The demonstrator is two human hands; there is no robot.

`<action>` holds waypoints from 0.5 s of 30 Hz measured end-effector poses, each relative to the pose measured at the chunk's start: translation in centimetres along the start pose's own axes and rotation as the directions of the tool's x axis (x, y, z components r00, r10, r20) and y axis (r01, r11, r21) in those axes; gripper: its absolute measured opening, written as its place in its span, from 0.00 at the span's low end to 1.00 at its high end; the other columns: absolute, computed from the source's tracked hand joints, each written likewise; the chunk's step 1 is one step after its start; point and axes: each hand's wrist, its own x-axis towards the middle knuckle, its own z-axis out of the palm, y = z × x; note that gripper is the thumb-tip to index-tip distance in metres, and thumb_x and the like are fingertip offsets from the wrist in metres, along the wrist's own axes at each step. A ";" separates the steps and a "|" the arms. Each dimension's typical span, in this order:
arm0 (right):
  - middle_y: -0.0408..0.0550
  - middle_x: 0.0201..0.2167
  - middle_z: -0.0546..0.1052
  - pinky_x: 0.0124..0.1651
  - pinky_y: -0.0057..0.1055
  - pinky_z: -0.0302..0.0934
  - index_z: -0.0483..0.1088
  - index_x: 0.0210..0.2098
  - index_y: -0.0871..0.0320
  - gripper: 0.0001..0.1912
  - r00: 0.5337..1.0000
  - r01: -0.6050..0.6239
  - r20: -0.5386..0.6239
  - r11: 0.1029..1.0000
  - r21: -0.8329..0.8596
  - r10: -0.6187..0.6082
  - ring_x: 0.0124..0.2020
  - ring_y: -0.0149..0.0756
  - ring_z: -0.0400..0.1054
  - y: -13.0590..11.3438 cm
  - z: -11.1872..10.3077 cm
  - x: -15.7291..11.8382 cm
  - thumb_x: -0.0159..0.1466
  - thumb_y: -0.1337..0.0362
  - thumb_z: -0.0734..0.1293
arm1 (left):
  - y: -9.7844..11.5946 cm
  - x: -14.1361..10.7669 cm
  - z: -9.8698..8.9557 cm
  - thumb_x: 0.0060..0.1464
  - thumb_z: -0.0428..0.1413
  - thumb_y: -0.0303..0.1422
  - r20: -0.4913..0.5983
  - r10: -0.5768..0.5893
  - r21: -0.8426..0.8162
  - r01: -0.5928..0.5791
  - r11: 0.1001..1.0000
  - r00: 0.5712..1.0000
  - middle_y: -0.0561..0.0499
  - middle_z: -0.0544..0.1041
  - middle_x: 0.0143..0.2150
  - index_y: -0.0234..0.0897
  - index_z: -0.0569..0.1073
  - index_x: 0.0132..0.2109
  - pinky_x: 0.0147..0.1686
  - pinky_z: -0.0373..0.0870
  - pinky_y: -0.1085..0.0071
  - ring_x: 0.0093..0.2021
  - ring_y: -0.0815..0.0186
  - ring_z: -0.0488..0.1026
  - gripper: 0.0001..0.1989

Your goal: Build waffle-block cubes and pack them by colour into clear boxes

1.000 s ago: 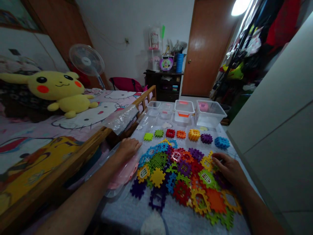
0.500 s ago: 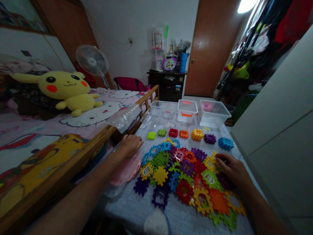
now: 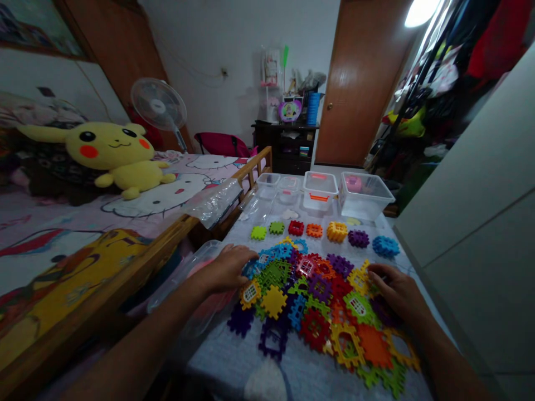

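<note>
On my feed, my left hand (image 3: 232, 268) meets sky-blue toothed plastic pieces (image 3: 273, 253) toward the cloth-covered table (image 3: 317, 381)'s left edge; my right hand (image 3: 395, 285) curls beside a yellow toothed plastic window piece (image 3: 358, 279) nearer the right edge. Either grip, I can't tell!

Dim overall; 1 lamp (image 3: 421, 11) glares (upper right).
</note>
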 end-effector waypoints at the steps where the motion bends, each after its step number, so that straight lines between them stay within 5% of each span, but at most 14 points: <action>1: 0.50 0.34 0.82 0.37 0.36 0.70 0.77 0.36 0.57 0.19 1.000 0.003 -0.001 1.000 -0.005 -0.003 0.31 0.42 0.76 0.0 0.0 0.0 0.58 0.50 0.62 | 0.1 0.2 0.0 0.48 0.57 0.32 -0.020 0.004 -0.009 -0.004 1.000 1.000 0.47 0.73 0.56 0.41 0.69 0.55 0.61 0.54 0.57 0.58 0.56 0.66 0.25; 6: 0.50 0.35 0.82 0.37 0.36 0.70 0.77 0.36 0.57 0.19 1.000 0.018 -0.007 1.000 -0.012 -0.018 0.32 0.43 0.76 -0.2 0.0 0.0 0.59 0.50 0.62 | 1.8 1.1 -0.7 0.49 0.58 0.35 -0.174 0.027 -0.102 -0.045 0.994 0.984 0.46 0.73 0.57 0.40 0.69 0.55 0.61 0.55 0.54 0.58 0.56 0.67 0.24; 10: 0.51 0.35 0.81 0.38 0.37 0.70 0.76 0.36 0.57 0.19 1.000 0.012 0.007 1.000 0.002 -0.012 0.33 0.44 0.76 -0.2 0.0 0.0 0.59 0.50 0.62 | 5.0 1.8 -0.4 0.50 0.58 0.33 -0.312 -0.002 -0.430 -0.139 0.892 0.950 0.44 0.71 0.57 0.41 0.67 0.57 0.58 0.61 0.56 0.57 0.56 0.67 0.25; 12: 0.51 0.36 0.81 0.40 0.38 0.70 0.76 0.36 0.57 0.18 1.000 0.012 0.007 1.000 0.013 -0.013 0.35 0.44 0.76 -0.1 0.0 0.0 0.59 0.50 0.62 | 6.9 2.3 0.5 0.50 0.59 0.34 -0.315 -0.041 -0.684 -0.197 0.702 0.948 0.44 0.72 0.56 0.42 0.67 0.57 0.56 0.64 0.58 0.56 0.56 0.68 0.26; 15: 0.52 0.38 0.81 0.42 0.40 0.69 0.76 0.37 0.56 0.18 0.999 0.007 -0.033 0.999 0.032 -0.006 0.37 0.45 0.76 -0.6 -0.2 -0.1 0.59 0.51 0.63 | 9.2 3.1 2.5 0.50 0.61 0.37 -0.212 -0.056 -0.947 -0.191 0.256 0.976 0.45 0.74 0.52 0.42 0.67 0.57 0.52 0.67 0.60 0.52 0.57 0.71 0.27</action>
